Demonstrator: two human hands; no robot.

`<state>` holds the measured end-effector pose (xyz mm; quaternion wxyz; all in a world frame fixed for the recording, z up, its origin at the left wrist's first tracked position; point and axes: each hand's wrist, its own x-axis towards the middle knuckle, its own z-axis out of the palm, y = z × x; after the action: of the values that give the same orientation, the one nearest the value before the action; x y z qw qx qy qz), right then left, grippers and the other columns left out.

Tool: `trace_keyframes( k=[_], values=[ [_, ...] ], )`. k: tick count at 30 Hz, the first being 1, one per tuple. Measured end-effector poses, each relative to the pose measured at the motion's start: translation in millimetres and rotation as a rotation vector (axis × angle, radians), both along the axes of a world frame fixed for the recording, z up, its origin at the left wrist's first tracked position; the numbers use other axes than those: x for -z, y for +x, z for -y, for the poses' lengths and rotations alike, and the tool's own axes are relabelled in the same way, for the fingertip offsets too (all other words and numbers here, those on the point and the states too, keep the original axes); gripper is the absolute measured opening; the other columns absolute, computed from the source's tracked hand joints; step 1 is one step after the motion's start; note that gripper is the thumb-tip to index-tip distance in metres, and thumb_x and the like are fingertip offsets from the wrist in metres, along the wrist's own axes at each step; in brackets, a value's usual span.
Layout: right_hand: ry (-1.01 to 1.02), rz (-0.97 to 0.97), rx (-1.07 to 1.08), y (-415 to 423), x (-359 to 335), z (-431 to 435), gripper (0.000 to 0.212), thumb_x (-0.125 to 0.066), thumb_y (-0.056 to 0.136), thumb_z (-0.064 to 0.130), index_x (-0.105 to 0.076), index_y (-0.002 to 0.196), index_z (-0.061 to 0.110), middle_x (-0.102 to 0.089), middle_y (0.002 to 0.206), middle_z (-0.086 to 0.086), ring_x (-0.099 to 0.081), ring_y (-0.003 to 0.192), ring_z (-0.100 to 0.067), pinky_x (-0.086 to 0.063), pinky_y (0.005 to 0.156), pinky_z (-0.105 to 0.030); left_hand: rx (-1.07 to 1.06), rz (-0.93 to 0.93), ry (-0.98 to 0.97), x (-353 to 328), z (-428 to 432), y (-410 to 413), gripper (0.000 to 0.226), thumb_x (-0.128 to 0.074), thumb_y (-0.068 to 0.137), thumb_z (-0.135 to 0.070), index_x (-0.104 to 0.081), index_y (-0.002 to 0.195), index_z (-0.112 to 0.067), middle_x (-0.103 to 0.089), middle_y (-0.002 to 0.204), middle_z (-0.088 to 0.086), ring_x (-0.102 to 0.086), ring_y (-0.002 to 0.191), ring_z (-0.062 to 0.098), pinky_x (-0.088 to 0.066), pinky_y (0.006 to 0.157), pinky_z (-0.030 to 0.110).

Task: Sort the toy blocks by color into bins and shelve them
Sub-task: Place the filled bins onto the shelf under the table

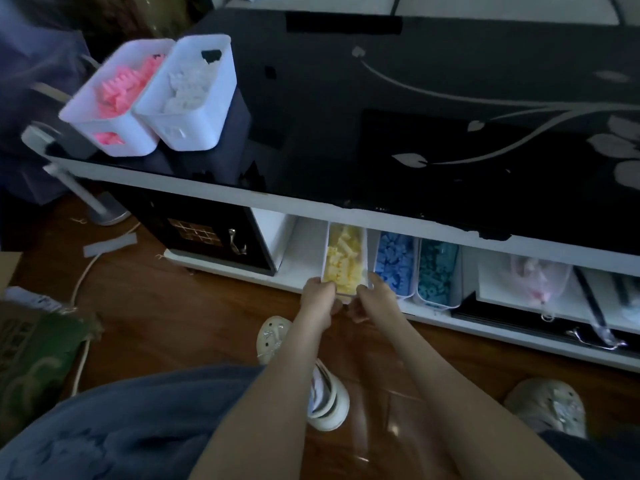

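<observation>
A white bin of yellow blocks (344, 261) sits half inside the open shelf (277, 233) under the black tabletop. My left hand (317, 297) grips its near left corner and my right hand (372, 301) grips its near right corner. To its right on the same shelf stand a bin of blue blocks (394, 261) and a bin of teal blocks (437, 271). Up on the tabletop at the left stand a bin of pink blocks (114, 98) and a bin of white blocks (190, 91), side by side.
The black glass tabletop (381, 116) has a white front edge. A black cabinet door with a handle (207, 233) is left of the shelf. A plastic bag (540, 275) lies further right on the shelf. A cardboard box (31, 348), a cable and my shoes are on the wooden floor.
</observation>
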<state>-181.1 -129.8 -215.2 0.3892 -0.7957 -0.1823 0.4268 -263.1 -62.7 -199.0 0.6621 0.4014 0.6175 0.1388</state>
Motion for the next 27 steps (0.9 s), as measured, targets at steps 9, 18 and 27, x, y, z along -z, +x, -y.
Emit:
trace_keyframes(
  k=[9,18,27],
  values=[
    [-0.108,-0.03,-0.055,24.8,23.4,-11.4,0.073,-0.036,0.094,0.014,0.005,0.149,0.039,-0.069,0.089,-0.015,-0.07,0.071,-0.035,-0.059,0.061,-0.044,-0.017,0.011,-0.025,36.0,-24.6,33.1,0.032,-0.035,0.095,0.0,-0.056,0.109,-0.021,-0.059,0.095,0.004,-0.06,0.092,0.027,-0.055,0.075,0.033],
    [-0.079,0.337,-0.306,20.6,33.5,-14.9,0.064,-0.036,0.095,0.009,-0.007,0.151,0.017,-0.061,0.117,-0.025,-0.063,0.075,-0.038,-0.054,0.069,-0.048,-0.056,-0.135,0.035,35.6,-20.7,46.3,0.043,-0.038,0.094,-0.005,-0.047,0.135,-0.015,-0.058,0.117,0.01,-0.06,0.082,0.025,-0.057,0.076,0.04],
    [0.316,0.54,-0.438,0.4,-54.7,-24.2,0.029,-0.044,0.095,0.009,-0.062,0.115,0.018,-0.071,0.098,-0.004,-0.067,0.081,-0.019,-0.05,0.068,-0.025,-0.138,0.129,0.161,-37.1,-4.0,18.9,0.023,-0.036,0.098,-0.01,-0.058,0.108,-0.01,-0.062,0.103,0.014,-0.062,0.097,0.026,-0.05,0.074,0.029]
  ],
)
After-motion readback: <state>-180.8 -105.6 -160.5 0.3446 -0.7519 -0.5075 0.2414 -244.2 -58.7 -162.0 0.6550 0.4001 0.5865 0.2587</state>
